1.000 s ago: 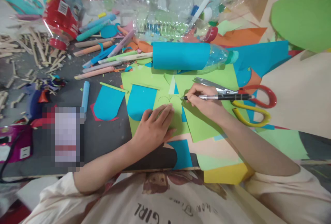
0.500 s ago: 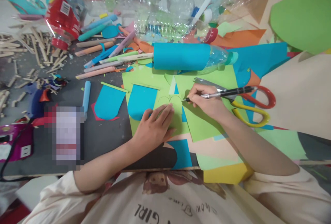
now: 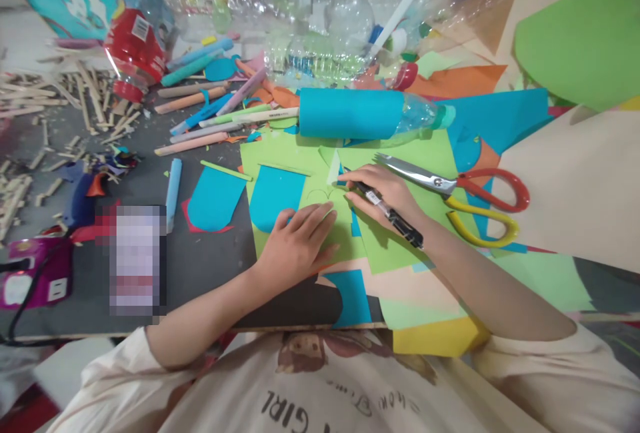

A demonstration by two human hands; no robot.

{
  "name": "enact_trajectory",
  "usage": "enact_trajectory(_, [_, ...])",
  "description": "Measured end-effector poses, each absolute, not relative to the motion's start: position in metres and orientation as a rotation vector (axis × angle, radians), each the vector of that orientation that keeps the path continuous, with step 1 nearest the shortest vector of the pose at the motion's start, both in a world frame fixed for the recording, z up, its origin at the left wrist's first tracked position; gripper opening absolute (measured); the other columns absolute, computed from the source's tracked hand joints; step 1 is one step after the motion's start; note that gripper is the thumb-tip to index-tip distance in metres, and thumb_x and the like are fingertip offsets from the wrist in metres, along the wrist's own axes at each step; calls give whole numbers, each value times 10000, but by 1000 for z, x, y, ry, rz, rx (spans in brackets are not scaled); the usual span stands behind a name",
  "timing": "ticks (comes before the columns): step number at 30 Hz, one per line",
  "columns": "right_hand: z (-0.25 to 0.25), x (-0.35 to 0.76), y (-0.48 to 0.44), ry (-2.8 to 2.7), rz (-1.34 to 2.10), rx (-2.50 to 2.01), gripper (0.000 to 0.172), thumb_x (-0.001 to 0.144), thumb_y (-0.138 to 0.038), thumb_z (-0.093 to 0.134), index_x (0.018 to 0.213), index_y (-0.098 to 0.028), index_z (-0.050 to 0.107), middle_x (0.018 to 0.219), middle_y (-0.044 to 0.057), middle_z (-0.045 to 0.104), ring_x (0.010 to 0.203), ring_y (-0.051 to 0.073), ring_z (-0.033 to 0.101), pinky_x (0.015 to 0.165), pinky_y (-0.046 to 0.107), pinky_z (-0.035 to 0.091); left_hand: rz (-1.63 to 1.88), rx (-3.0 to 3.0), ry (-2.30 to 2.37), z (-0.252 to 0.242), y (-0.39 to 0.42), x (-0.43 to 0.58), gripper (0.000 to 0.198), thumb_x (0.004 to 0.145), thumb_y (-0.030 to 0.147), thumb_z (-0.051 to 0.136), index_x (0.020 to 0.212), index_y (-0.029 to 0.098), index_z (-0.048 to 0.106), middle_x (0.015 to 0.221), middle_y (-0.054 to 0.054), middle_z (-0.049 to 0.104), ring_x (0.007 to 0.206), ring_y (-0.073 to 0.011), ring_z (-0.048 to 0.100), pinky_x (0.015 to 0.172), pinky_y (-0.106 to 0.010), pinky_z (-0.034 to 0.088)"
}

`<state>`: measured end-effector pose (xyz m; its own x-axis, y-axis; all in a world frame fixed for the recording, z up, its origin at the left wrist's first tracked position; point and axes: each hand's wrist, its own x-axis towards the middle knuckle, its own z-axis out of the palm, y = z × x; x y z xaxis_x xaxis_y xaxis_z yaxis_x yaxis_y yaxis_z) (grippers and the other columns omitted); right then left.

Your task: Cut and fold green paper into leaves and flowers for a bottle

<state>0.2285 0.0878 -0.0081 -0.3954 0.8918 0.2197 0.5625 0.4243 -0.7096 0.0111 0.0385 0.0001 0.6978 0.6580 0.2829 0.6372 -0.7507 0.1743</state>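
My left hand [image 3: 297, 240] rests with fingers spread on a green paper piece [image 3: 345, 213], pressing it down. Thin curved pen lines show on that paper just beyond my fingertips. My right hand [image 3: 385, 193] has a black and clear pen [image 3: 380, 205] tucked in it, slanting back toward the wrist. Its fingertips are at a small pale paper strip [image 3: 333, 168]; whether they pinch it I cannot tell. Beside my left hand lies a blue round-ended paper piece [image 3: 275, 196]. Scissors [image 3: 450, 186] with red and yellow handles lie right of my right hand.
A bottle wrapped in blue paper [image 3: 350, 113] lies beyond my hands. Clear plastic bottles [image 3: 320, 20] fill the back. Markers [image 3: 200, 96], wooden sticks [image 3: 85, 96], a phone [image 3: 135, 260] and a purple box [image 3: 37, 273] with a cord lie left. Coloured paper sheets [image 3: 565, 186] cover the right.
My right hand has shifted left toward the pale strip, and the pen has swung from pointing out rightward to lying back along the palm. More of the scissors shows. My left hand stays on the paper.
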Motion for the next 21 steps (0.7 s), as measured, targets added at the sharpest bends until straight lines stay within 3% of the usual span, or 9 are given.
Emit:
enact_trajectory(6, [0,230,88,-1755,1052,-1241,137,842,-176,573,954,-218,639,891,40,700,788,173,667,720,301,524,667,2529,1056,-1,49,3,234,1012,300,442,1088,175,626,1097,-128,726,1042,-246,666,791,-358,456])
enact_trajectory(11, [5,228,85,-1356,1330,-1102,210,778,-242,683,976,-227,613,782,-20,613,655,108,577,583,223,472,940,1859,1062,5,62,2,231,953,401,556,1058,197,582,935,-68,657,770,-153,641,672,-287,498])
enact_trajectory(14, [13,220,80,-1279,1318,-1102,211,784,-265,701,973,-230,613,782,-22,605,645,103,557,571,220,465,771,1444,1016,14,66,14,385,879,531,620,1051,193,555,920,-44,654,670,-123,623,616,-261,496])
enact_trajectory(18, [19,216,74,-1389,1207,-1144,188,843,-274,648,1019,-232,598,824,-7,629,688,129,602,616,249,511,586,1313,1021,19,70,31,468,846,624,580,684,193,498,578,29,559,555,-124,604,545,-241,454])
enact_trajectory(21, [17,227,74,-1683,963,-1234,229,884,-251,601,1113,-254,584,929,21,679,840,184,668,762,324,561,601,1183,1095,17,73,33,503,849,618,554,595,216,392,448,37,517,468,-134,604,481,-236,428])
